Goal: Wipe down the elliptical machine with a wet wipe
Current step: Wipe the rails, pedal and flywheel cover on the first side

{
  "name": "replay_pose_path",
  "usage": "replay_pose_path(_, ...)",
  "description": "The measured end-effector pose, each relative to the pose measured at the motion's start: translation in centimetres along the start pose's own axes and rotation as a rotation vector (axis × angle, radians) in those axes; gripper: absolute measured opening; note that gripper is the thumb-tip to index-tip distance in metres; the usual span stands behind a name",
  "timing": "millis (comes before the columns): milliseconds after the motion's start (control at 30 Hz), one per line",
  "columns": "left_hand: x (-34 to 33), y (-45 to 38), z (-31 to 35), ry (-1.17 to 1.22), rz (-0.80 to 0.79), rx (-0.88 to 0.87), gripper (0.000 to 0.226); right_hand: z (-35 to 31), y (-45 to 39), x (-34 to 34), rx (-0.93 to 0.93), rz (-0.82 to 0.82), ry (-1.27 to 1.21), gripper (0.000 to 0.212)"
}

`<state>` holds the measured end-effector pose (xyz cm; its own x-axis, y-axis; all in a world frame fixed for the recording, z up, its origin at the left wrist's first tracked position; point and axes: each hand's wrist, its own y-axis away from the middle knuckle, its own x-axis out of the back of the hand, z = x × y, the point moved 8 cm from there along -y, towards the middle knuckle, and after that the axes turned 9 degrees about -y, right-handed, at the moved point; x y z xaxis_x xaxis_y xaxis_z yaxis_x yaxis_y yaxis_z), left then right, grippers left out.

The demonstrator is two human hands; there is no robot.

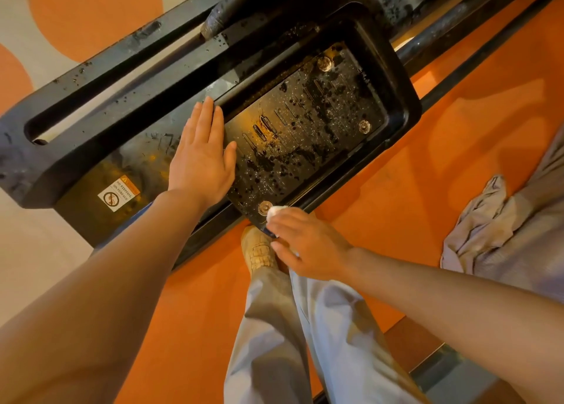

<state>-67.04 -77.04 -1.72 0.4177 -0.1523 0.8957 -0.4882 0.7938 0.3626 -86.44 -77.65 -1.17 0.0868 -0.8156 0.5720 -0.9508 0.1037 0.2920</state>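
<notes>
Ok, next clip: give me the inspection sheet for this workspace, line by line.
Surface: black foot pedal of the elliptical, speckled with droplets and dark blotches; round bolts at its corners.
Job's things: white wet wipe, bunched, at the pedal's near corner beside a bolt.
Clutter: grey cloth on the orange floor to the right.
Grippers: left hand flat on the pedal's rim, fingers straight; right hand holds the wipe.
Cables: nothing seen.
Surroundings: warning sticker on the machine's frame; the person's shoe and grey trousers below.

Right hand (308,245) hides most of the wipe (275,211).
</notes>
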Motion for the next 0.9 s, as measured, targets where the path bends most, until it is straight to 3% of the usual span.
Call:
replay_pose_path(167, 0.1, 0.2, -0.2, 0.000, 0.008, -0.030, 0.060, -0.7, -0.6, -2.6, 0.098, -0.200, -0.019, 0.038)
replay_pose_path(300, 0.3, 0.6, -0.7, -0.002, 0.010, -0.083, 0.058, 0.0, -0.9, -2.1, 0.165, -0.246, 0.078, 0.044)
replay_pose_path(500, 0.1, 2.4, -2.6, -0.009, 0.047, -0.093, 0.058, 1.1, -2.3, 1.3, 0.115, -0.036, -0.085, 0.029)
replay_pose_path(733, -0.5, 3.6, -3.9, 0.020, 0.071, -0.082, 0.063, -0.8, -7.3, 4.3, 0.174, 0.141, -0.113, 0.032)
replay_pose_path(833, -0.6, 3.7, -4.0, 0.038, 0.074, -0.084, 0.068, -1.2, -9.9, 3.8, 0.205, 0.128, 0.009, 0.035)
replay_pose_path(900, -0.6, 3.7, -4.0, 0.020, 0.080, -0.100, 0.070, -0.4, -10.9, 2.0, 0.151, 0.021, 0.105, 0.044)
